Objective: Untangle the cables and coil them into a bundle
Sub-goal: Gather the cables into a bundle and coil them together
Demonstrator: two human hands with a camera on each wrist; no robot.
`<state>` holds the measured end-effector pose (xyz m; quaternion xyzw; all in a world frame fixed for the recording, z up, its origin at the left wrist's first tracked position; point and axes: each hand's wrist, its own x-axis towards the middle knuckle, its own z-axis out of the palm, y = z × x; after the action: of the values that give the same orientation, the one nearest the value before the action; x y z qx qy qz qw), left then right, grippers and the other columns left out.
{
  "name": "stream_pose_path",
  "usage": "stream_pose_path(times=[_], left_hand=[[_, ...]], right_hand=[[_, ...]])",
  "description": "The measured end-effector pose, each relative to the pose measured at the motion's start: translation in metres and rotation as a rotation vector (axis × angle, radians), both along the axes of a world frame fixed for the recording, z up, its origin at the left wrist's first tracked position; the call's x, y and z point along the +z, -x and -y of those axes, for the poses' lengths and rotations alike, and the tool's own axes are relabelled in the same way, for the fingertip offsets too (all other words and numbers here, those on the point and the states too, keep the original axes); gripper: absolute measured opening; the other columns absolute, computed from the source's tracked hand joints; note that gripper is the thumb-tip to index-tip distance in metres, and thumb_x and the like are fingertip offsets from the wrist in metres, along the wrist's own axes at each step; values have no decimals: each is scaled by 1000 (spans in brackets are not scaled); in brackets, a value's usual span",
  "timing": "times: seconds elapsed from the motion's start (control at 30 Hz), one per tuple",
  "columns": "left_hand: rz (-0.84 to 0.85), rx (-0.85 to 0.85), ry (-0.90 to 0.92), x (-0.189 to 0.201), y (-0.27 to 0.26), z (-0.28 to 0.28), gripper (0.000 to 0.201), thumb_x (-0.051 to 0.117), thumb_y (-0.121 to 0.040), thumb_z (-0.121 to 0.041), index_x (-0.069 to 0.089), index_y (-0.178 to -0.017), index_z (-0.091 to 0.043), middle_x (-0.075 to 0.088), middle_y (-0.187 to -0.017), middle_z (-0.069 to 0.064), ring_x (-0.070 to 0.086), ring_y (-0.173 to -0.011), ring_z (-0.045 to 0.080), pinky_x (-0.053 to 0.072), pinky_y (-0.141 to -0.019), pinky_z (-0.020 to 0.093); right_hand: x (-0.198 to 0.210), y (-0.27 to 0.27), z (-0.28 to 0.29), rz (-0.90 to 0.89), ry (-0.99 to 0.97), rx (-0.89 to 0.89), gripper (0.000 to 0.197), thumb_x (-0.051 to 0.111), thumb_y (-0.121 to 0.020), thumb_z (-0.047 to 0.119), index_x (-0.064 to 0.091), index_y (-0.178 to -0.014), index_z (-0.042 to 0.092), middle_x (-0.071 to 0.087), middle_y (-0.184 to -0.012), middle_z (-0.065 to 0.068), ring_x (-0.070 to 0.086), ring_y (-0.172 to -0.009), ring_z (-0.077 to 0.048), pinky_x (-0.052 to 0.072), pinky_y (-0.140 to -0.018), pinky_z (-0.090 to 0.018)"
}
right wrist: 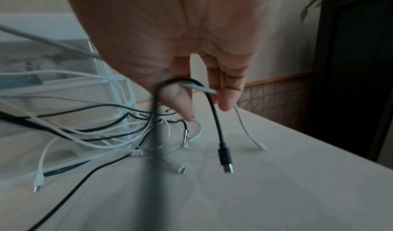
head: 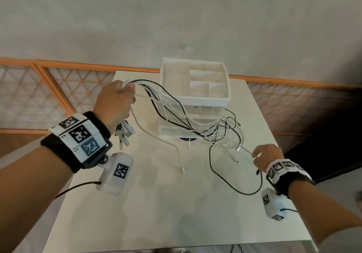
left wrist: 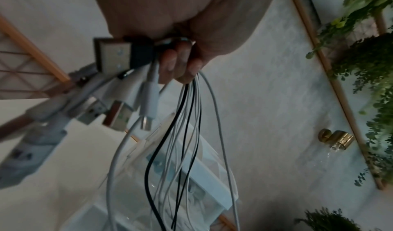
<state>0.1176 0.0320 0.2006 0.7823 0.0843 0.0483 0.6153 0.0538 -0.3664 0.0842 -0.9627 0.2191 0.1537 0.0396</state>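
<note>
Cables (head: 176, 113) thin, black/white; both hands gripping.

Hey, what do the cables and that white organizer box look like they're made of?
Cables: likely smooth rubbery plastic sheathing, white and black, bending in soft curves; plug tips glint like bare metal. Organizer box: apparently matte white plastic on top, with see-through drawer fronts, probably clear plastic.

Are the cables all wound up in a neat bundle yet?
Not yet. The cables still trail loose and crossed from the left hand over the table.
</note>
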Motion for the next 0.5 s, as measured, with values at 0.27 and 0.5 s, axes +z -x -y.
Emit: stream_pose_path(times=[0.27, 0.5], left_hand=[[-145, -31, -57, -21, 3, 2, 28, 45, -103, -26, 46, -77, -14, 48, -68, 4, 31, -49, 20, 27, -49, 28], [-201, -48, -17, -22, 6, 3, 24, 46, -103, -24, 50, -85, -9, 51, -67, 4, 29, -47, 17, 27, -41, 22]], right_hand=[[48, -17, -22, 486, -342, -61, 49, 55, -85, -2, 58, -131, 15, 69, -113, -8, 64, -108, -26, 40, -93, -22], [70, -14, -49, 692, -743, 43, 50, 48, -88, -12, 59, -129, 14, 66, -115, -1, 65, -109, -11, 51, -99, -26]])
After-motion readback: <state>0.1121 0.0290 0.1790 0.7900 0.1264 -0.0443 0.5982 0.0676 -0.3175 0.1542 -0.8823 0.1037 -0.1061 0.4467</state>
